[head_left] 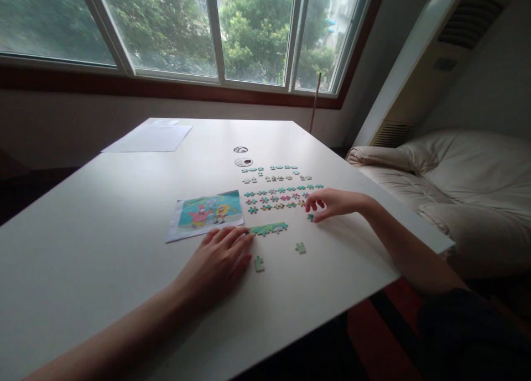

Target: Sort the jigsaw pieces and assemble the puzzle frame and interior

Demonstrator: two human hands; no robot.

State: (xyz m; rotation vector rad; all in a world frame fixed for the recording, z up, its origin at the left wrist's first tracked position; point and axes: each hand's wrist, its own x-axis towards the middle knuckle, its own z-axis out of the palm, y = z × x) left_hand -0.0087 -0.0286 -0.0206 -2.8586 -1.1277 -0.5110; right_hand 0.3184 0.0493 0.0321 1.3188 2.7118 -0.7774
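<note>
My left hand lies fairly flat on the table, fingers stretched out. Its fingertips touch the left end of a joined strip of green puzzle pieces. My right hand is bent at the right end of the puzzle rows. A small green puzzle piece sits at its thumb and index fingertips, apart from the rows. Two loose puzzle pieces lie nearer me: one pale green piece and one corner-like piece beside my left hand. Past the strip, several loose puzzle pieces are laid out in rows.
A printed cartoon picture lies left of the rows on the white table. Two round flat items are behind the rows. White paper is at the far left. A pale sofa stands to the right, windows beyond.
</note>
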